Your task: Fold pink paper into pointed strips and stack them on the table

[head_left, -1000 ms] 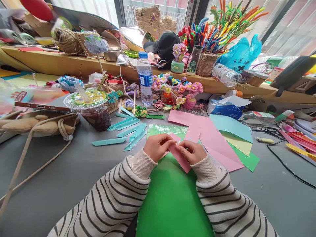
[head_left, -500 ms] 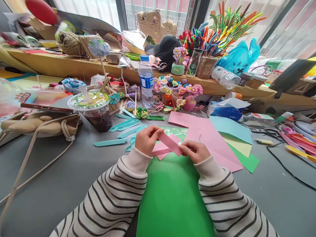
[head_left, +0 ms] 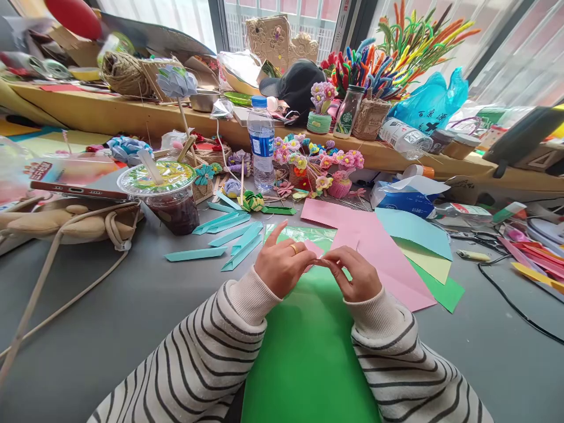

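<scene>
My left hand (head_left: 284, 262) and my right hand (head_left: 355, 274) meet above the top of a green sheet (head_left: 311, 352). Between their pinched fingertips is a pink paper strip (head_left: 321, 262), seen almost edge-on and mostly covered by the fingers. My left index finger points up, away from the strip, and a ring sits on another finger. Just behind the hands, part of a pink paper piece (head_left: 314, 247) shows. Folded light-blue paper strips (head_left: 241, 248) lie to the left of my left hand. A large pink sheet (head_left: 379, 247) spreads beyond my right hand.
A lidded drink cup (head_left: 170, 202) and a water bottle (head_left: 262, 147) stand behind at the left. Blue, yellow and green sheets (head_left: 452, 294) lie right of the pink one. Farther right are scissors (head_left: 478, 236) and a black cable (head_left: 506, 299). Craft flowers (head_left: 317, 158) crowd the back.
The strip has turned from showing its flat face to nearly edge-on. My hands have come closer together, the left moving right and lower, its index finger now raised.
</scene>
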A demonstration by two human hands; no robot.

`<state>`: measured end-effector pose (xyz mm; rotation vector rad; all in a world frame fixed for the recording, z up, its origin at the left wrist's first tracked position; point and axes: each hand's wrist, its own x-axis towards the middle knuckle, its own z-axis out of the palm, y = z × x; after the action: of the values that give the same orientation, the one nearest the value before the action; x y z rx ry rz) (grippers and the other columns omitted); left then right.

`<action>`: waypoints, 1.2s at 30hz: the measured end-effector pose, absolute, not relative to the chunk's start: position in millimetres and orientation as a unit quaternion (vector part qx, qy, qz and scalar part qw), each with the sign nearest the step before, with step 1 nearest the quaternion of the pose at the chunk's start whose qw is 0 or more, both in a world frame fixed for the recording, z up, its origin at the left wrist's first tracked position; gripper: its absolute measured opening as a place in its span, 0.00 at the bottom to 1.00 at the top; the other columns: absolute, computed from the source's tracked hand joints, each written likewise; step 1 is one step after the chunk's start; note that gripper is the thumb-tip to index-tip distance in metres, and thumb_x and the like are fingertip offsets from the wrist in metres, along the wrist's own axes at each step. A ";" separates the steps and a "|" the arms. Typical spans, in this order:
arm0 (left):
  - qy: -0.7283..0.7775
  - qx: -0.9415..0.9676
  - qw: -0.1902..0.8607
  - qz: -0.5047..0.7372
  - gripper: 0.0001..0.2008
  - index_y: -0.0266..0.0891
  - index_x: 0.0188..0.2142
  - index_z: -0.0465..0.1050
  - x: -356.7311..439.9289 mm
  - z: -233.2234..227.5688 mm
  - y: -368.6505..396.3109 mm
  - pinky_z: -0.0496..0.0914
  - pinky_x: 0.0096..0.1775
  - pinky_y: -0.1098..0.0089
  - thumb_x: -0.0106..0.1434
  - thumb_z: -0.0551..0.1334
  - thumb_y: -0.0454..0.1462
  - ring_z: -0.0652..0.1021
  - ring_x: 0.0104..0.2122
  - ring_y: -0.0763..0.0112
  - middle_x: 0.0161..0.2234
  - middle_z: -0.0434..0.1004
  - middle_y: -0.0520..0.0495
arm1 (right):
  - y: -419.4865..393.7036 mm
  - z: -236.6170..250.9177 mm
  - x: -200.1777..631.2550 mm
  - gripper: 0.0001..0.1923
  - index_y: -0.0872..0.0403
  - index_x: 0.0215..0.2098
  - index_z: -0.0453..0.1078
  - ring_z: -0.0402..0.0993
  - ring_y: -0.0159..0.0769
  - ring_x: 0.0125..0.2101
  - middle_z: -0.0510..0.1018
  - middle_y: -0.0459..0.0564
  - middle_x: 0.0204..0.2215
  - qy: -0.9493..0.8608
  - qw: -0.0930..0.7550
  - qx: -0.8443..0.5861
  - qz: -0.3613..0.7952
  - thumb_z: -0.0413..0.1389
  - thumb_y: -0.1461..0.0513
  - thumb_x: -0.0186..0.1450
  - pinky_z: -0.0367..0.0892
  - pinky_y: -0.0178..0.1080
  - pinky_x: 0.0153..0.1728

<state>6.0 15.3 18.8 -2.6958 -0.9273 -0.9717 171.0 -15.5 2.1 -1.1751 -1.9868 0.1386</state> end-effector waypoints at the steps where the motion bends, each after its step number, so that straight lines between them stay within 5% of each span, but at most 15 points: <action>1: -0.314 -0.891 0.054 -0.325 0.08 0.42 0.28 0.71 5.4 18.5 15.1 0.50 0.52 0.59 0.56 0.54 0.37 0.71 0.24 0.76 0.23 0.74 0.54 | -15.8 3.0 170.9 0.06 0.55 0.29 0.65 0.65 0.34 0.26 0.71 0.50 0.23 -0.785 0.405 -0.466 0.047 0.46 0.66 0.59 0.63 0.36 0.26; 7: -0.350 -0.866 -0.050 -0.355 0.09 0.41 0.27 0.72 6.2 13.7 19.6 0.57 0.47 0.62 0.56 0.54 0.38 0.73 0.26 0.73 0.24 0.75 0.51 | -15.9 2.9 171.1 0.06 0.54 0.29 0.66 0.66 0.35 0.27 0.72 0.51 0.24 -0.763 0.424 -0.487 -0.028 0.47 0.66 0.59 0.63 0.37 0.28; 12: -0.398 -0.794 -0.244 -0.389 0.10 0.37 0.25 0.73 2.6 18.6 22.0 0.65 0.31 0.71 0.53 0.57 0.40 0.72 0.25 0.72 0.24 0.75 0.47 | -15.8 9.0 183.4 0.06 0.55 0.28 0.66 0.67 0.35 0.28 0.73 0.52 0.25 -0.705 0.464 -0.533 -0.065 0.48 0.66 0.58 0.64 0.38 0.31; 17: -0.409 -0.691 -0.465 -0.372 0.12 0.35 0.25 0.73 6.0 30.2 14.2 0.65 0.28 0.73 0.51 0.57 0.42 0.72 0.26 0.71 0.24 0.75 0.48 | -18.8 17.1 180.0 0.09 0.56 0.31 0.66 0.69 0.33 0.26 0.72 0.51 0.28 -0.611 0.524 -0.559 0.200 0.49 0.58 0.57 0.67 0.36 0.25; 20: -0.384 -0.661 -0.546 -0.344 0.12 0.34 0.25 0.73 11.1 28.5 11.3 0.65 0.28 0.74 0.50 0.58 0.41 0.72 0.26 0.72 0.25 0.74 0.48 | -20.9 16.5 169.7 0.10 0.56 0.28 0.66 0.66 0.29 0.20 0.70 0.47 0.21 -0.601 0.522 -0.520 0.310 0.50 0.57 0.55 0.65 0.33 0.20; 36: -0.360 -0.661 -0.599 -0.272 0.10 0.33 0.22 0.68 12.9 25.1 15.2 0.58 0.20 0.79 0.49 0.58 0.40 0.64 0.20 0.80 0.19 0.64 0.53 | -21.4 10.7 164.5 0.10 0.56 0.22 0.64 0.61 0.26 0.14 0.64 0.41 0.14 -0.582 0.485 -0.513 0.404 0.54 0.56 0.52 0.59 0.31 0.14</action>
<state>12.9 15.2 25.1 -3.6552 -1.9913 -1.5063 164.5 -21.4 10.7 -1.2484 -1.4168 0.9824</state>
